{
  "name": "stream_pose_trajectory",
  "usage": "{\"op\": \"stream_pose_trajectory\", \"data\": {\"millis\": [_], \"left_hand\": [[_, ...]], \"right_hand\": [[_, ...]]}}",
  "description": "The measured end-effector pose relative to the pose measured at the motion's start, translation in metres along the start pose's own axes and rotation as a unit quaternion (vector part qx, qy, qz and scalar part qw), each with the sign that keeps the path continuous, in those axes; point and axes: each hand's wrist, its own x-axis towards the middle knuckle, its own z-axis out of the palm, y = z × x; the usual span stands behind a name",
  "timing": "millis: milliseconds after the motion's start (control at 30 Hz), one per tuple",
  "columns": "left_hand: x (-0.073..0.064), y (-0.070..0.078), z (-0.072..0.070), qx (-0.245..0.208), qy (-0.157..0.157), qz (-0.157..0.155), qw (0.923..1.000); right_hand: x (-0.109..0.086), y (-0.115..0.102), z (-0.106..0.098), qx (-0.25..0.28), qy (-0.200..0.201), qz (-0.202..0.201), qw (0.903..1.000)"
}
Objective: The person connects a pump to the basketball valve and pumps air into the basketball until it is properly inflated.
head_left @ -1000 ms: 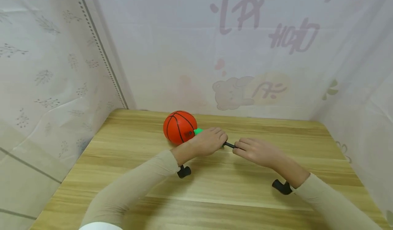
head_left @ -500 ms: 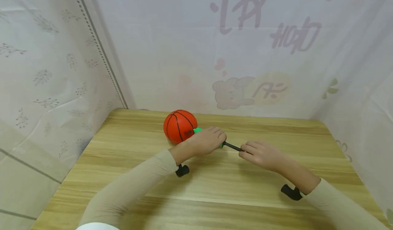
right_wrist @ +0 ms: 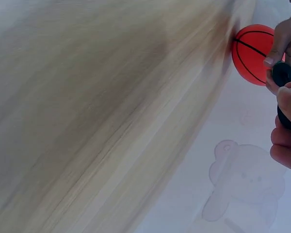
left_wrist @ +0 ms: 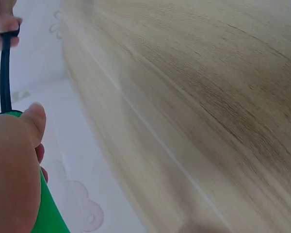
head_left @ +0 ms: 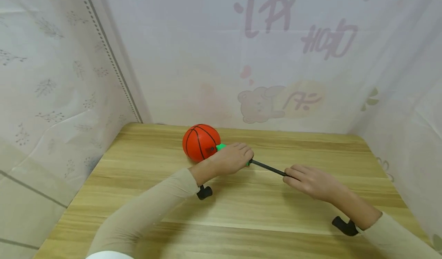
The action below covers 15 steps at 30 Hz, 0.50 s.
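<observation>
An orange ball point(head_left: 198, 144) with black basketball lines rests toward the back of the wooden table. From its right side runs a green hand pump point(head_left: 220, 147), mostly covered by my left hand point(head_left: 232, 160). That hand grips the green barrel, which also shows below the thumb in the left wrist view. The pump's black rod point(head_left: 267, 167) sticks out of the barrel toward the lower right. At the rod's outer end, my right hand point(head_left: 310, 180) holds the black handle point(right_wrist: 286, 119), largely hidden by the fingers in the head view. The nozzle at the ball is hardly visible.
The wood-grain table point(head_left: 241, 216) reaches back to a pale printed cloth point(head_left: 193, 59) hung behind it. More cloth closes off both sides. Black camera mounts point(head_left: 205, 192) hang under both wrists, close over the tabletop.
My right hand has moved right and toward me, drawing a longer stretch of black rod out of the green barrel. My left hand and the ball have stayed nearly in place.
</observation>
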Motion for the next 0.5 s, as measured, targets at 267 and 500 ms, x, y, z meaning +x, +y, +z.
{"op": "stream_pose_trajectory", "data": {"millis": [267,500], "left_hand": [[0.004,0.003,-0.002,-0.002,0.005,-0.012,0.9999],[0.011,0.011,0.000,0.019,-0.001,-0.010,0.9998]], "right_hand": [[0.025,0.012,0.010,0.000,0.005,-0.015,0.9999],[0.043,0.014,0.027,0.003,0.000,-0.019,0.9998]]}}
